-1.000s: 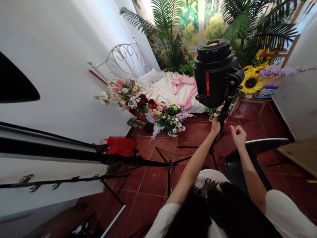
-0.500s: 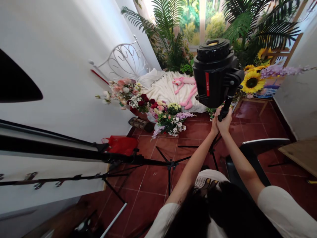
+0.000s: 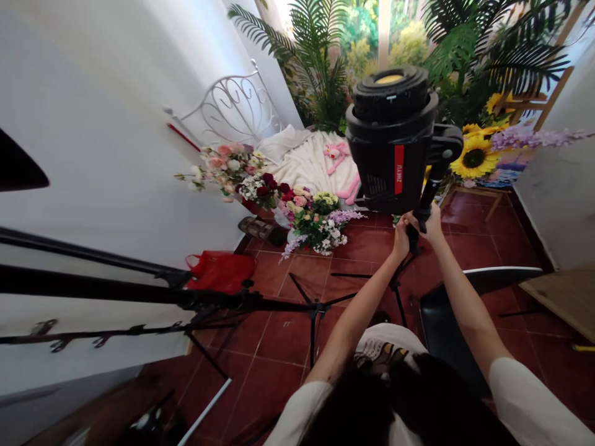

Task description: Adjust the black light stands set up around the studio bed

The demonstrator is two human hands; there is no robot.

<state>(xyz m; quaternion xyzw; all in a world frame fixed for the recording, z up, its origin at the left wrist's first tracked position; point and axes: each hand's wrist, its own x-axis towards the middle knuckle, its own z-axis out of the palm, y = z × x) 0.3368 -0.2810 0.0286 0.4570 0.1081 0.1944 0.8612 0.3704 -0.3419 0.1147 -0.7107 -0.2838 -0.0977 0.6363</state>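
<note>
A black studio light (image 3: 383, 167) with a red ZHEYU label sits atop a black light stand (image 3: 430, 189), its round yellow-centred end facing up. A bracket on the light's right side joins it to the stand. My right hand (image 3: 433, 224) is closed round the upper part of the stand, just below the bracket. Lower and to the left, my left hand (image 3: 402, 236) is closed at the same stand, by a dark knob or collar. The fingers of both hands are partly hidden behind the stand.
Black tripod poles (image 3: 139, 291) stretch across the left, with legs on the red tiles. A black chair (image 3: 449, 322) stands close on the right, near a wooden board (image 3: 564, 294). Ahead are flowers (image 3: 320, 226), a bed (image 3: 302, 164), palms (image 3: 318, 56) and sunflowers (image 3: 474, 158).
The light has turned on its stand, so its label faces more to the right, and its body has shifted left. My hands have dropped slightly, the left one now a little apart from the right.
</note>
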